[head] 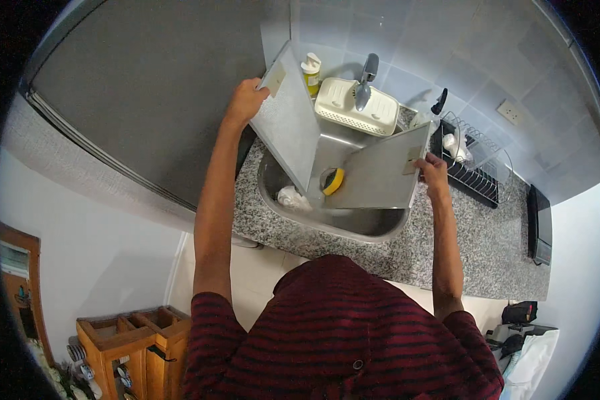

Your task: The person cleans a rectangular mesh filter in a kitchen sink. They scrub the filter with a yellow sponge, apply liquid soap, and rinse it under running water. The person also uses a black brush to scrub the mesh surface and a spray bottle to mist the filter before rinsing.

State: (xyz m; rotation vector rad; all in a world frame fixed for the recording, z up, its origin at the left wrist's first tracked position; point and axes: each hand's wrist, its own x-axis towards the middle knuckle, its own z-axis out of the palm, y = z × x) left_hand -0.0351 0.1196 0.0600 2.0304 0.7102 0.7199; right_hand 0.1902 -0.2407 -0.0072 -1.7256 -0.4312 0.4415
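My left hand (247, 102) grips the outer edge of a flat grey mesh filter panel (291, 120), which stands tilted with its lower corner in the steel sink (340, 135). Another such panel (377, 172) leans out over the sink's right side, with my right hand (434, 174) closed on its right edge. Each panel has a pale patch near the held edge. Between their lower ends lies a yellow sponge (334, 182) with a dark side, near the drain. A crumpled white plastic or cloth bundle (293, 198) sits at the front left of the basin.
Behind the sink are a cream drainer tray (350, 102), a faucet (369, 75) and a yellow soap pump bottle (311, 75). A wire dish rack (472, 175) stands right on the granite counter (450, 250). A large grey panel (155, 90) rises at left; a wooden cabinet (130, 345) is behind me.
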